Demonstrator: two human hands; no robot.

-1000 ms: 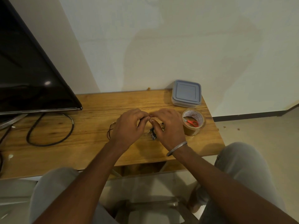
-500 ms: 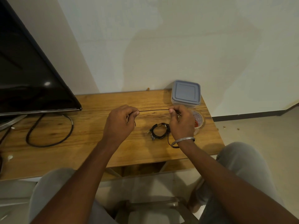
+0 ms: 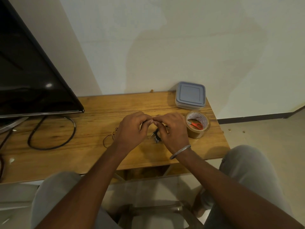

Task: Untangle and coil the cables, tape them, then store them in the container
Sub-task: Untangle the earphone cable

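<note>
We note the left hand [image 3: 132,129] and right hand [image 3: 173,131], fingertips touching, both pinching the cable [image 3: 156,137]. Its coil lies on the tabletop [image 3: 99,156] just beneath, nearer the right hand, loose tail trailing left.

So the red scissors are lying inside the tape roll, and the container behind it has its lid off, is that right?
Not quite: the container has its lid on, as the head view shows. The red scissors are indeed lying inside the tape roll, with the container behind it.
</note>
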